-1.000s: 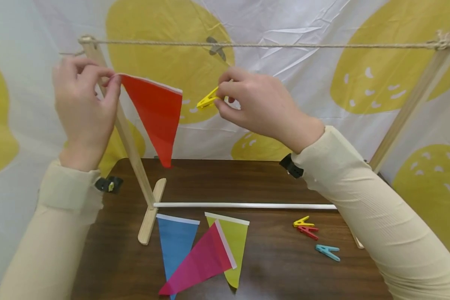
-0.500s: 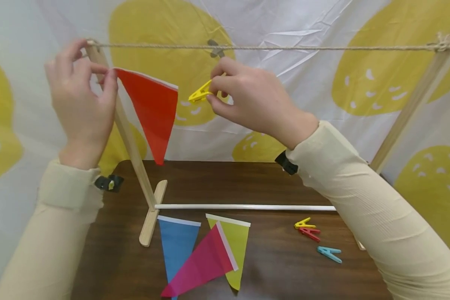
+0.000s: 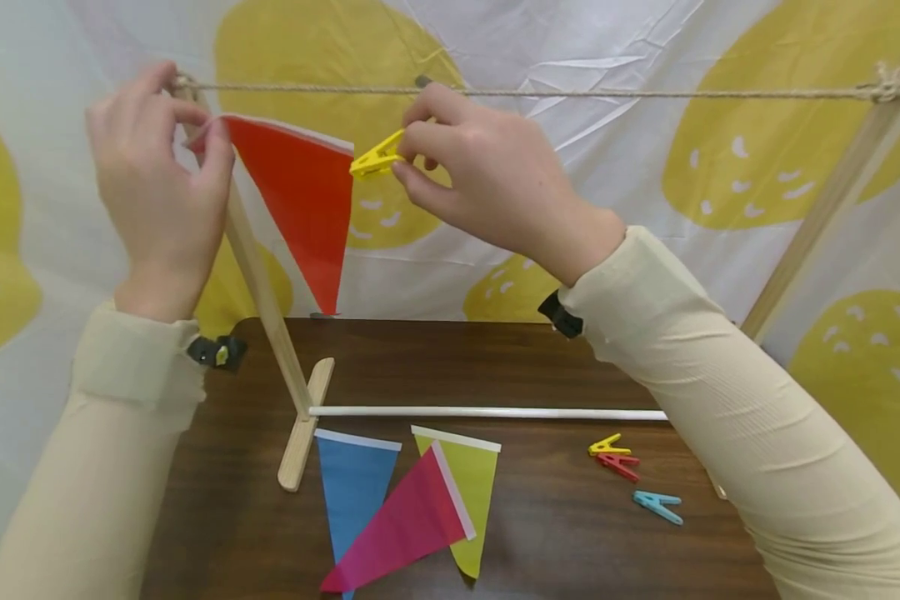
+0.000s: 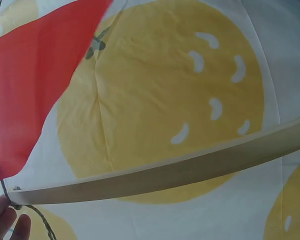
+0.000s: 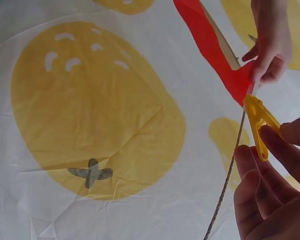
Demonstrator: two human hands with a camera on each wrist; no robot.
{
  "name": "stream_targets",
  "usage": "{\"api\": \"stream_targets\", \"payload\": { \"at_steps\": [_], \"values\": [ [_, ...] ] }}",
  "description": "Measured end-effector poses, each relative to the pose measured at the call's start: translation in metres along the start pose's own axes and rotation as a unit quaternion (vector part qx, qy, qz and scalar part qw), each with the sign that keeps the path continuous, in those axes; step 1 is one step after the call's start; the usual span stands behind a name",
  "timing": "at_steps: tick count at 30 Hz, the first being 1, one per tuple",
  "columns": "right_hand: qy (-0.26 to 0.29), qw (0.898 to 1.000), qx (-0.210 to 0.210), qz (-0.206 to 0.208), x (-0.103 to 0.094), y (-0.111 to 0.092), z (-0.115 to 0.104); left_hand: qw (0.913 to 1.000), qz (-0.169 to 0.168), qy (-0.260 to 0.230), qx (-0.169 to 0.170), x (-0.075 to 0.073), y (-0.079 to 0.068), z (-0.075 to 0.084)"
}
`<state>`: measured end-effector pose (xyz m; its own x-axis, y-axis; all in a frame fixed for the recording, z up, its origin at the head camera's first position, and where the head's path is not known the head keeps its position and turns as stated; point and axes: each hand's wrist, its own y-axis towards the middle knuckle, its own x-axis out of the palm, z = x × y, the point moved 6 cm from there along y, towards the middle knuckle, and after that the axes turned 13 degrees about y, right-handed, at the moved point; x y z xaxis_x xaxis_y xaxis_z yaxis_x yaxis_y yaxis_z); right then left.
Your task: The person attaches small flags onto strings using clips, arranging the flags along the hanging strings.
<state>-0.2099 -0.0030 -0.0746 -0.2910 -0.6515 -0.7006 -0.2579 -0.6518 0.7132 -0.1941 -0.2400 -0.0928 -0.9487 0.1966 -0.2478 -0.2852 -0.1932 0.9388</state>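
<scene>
A red flag point(image 3: 296, 200) hung beside a yellow peg point(image 3: 377, 156), near a string point(image 3: 645, 93).
The left hand point(image 3: 159, 179) pinched the top corner of the flag, which was to that hand's right. The right hand point(image 3: 498, 167) pinched the peg, just left of that hand.

At lower right, I observe the right hand point(image 5: 275, 190) pinching the clip point(image 5: 255, 120), tip toward the flag point(image 5: 215, 47); I cannot confirm contact. Above, the left hand point(image 5: 274, 52) holds the flag. The cord point(image 5: 223, 190) descends before the lemon-print cloth point(image 5: 190, 60).
</scene>
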Motion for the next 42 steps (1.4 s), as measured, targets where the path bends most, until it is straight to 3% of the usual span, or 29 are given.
{"api": "stream_targets", "payload": {
  "at_steps": [9,18,30,42],
  "values": [
    [0.009,1.000,0.003,0.030,-0.007,0.001,0.001,0.9988,-0.034,0.008,-0.036,0.008,0.007,-0.004],
    [0.021,0.998,0.030,0.056,-0.012,0.010,0.007,0.9970,-0.058,0.020,-0.047,0.014,0.012,-0.008],
    [0.027,0.997,0.029,0.060,-0.004,0.022,0.007,0.9972,-0.059,0.025,-0.039,0.017,0.015,-0.004],
    [0.014,0.997,0.039,0.061,-0.007,0.031,0.007,0.9966,-0.059,0.025,-0.052,0.013,0.013,-0.001]
  ]
}}
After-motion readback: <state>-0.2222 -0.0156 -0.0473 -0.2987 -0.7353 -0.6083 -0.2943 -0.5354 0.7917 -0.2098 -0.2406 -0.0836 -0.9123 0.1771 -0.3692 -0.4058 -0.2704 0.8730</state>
